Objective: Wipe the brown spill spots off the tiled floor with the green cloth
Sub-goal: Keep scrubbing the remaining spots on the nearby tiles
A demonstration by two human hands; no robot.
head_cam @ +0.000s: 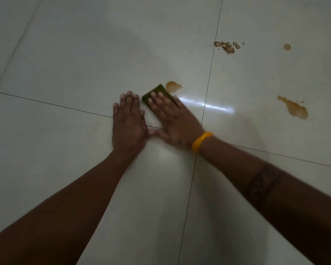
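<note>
The green cloth (157, 90) lies flat on the pale tiled floor (75, 64), mostly under the straight fingers of my right hand (172, 119), which presses on it. A brown puddle (173, 86) sits just beyond the cloth's far right corner, touching or nearly touching it. My left hand (127, 121) rests flat on the floor right beside the cloth, fingers straight. Further right lie a long brown smear (294, 108), a crumbly brown patch (226, 46) and a small faint round spot (287, 47).
Dark grout lines (208, 88) cross the floor between large tiles. A bright streak of reflected light (206, 106) runs right of my right hand. A yellow band (201, 142) circles my right wrist.
</note>
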